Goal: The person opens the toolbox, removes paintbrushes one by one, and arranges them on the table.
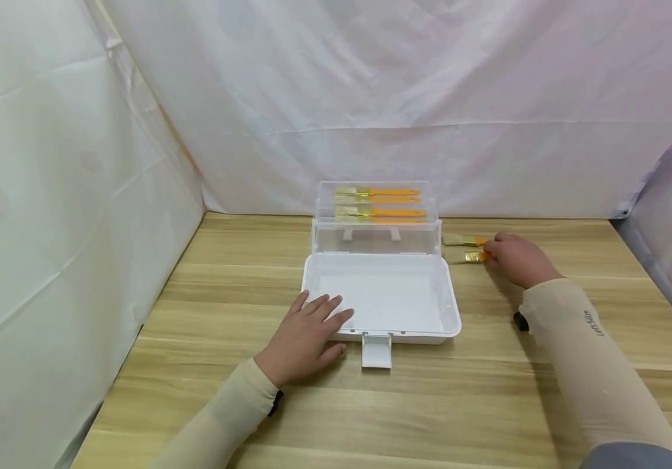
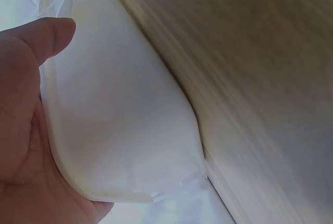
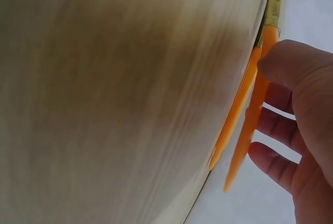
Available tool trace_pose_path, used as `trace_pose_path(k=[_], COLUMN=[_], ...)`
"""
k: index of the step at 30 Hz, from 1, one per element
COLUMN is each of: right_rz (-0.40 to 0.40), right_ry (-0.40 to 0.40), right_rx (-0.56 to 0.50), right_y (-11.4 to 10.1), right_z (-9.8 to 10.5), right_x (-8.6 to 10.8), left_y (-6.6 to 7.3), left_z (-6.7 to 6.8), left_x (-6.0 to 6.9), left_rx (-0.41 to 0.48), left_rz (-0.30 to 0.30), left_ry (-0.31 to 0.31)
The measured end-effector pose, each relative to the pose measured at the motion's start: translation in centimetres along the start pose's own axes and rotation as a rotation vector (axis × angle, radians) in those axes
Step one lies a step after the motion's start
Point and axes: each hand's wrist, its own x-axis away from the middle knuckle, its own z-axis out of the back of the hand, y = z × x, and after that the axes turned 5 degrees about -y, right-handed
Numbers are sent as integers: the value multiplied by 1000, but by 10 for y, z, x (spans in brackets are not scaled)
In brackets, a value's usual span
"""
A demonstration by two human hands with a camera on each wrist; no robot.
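Within the right hand (image 1: 514, 259): held brush (image 3: 252, 109), orange handle pinched, thumb on one side, fingers bent behind it; gap between them no wider than the handle. Second brush (image 3: 235, 107) lies just beside it, nearer the table (image 1: 195, 326). In the head view both sets of bristles point left from this hand, toward the raised clear lid (image 1: 377, 242); which of the two is the pinched one cannot be told there for certain.

Ahead of the left hand (image 1: 306, 335) and under its fingers: white box (image 1: 454, 306), near left corner. Fingers spread and fairly straight over the rim, thumb along the outer front wall; it rests on the box rather than clenching it. Latch (image 1: 377, 355) hangs just right of the thumb. Further ahead, orange-handled brushes (image 1: 394, 192) lie in the lid.

Technique, my judgement: pinch one handle only, close to its metal band, so the bristle end does not droop. Raise it away from its neighbour before any sideways travel, else the second brush may be dragged along. Mind the lid's edge, near the bristles left of the right hand. Light, even pressure from the left hand should suffice to steady the box.
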Motion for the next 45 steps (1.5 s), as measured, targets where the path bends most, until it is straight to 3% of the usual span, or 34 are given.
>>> trace_pose_path(k=[13, 28, 32, 40, 45], right_rz=[-22, 12, 31, 123, 151], right_ry=[-33, 47, 101, 284, 333], right_rx=[-29, -3, 10, 42, 42], right_y=[-4, -18, -28, -49, -62], right_z=[1, 14, 21, 39, 54], right_x=[2, 8, 6, -1, -5], left_y=[1, 2, 1, 1, 1], left_z=[1, 2, 1, 2, 1], left_x=[0, 0, 1, 0, 0], left_rx=[-4, 0, 1, -9, -5], left_rz=[3, 13, 11, 10, 11], left_ry=[-5, -19, -11, -17, -12])
